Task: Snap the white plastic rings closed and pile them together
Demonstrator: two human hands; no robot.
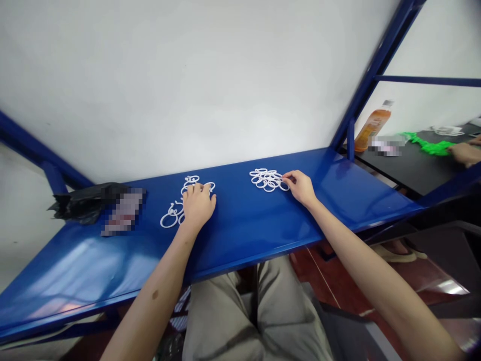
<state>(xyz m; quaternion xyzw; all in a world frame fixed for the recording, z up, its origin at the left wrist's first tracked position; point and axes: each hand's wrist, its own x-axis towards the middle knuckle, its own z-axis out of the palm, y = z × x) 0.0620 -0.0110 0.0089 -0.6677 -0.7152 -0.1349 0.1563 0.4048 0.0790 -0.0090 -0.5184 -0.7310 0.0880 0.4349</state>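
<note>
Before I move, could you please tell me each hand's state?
Left hand: palm down over the left white rings; grip cannot be told.
Right hand: closed in a pinch at the edge of the right ring cluster; hold unclear.

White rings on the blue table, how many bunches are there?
2: a loose bunch around and under the left hand, and a tighter bunch by the right hand. The left hand may hide some rings.

My left hand point(199, 204) palm-down, fingers point(190, 190) bent; and my right hand point(300, 186) pinching, thumb to forefinger, both bare forearms point(160, 281) stretched forward!
</note>
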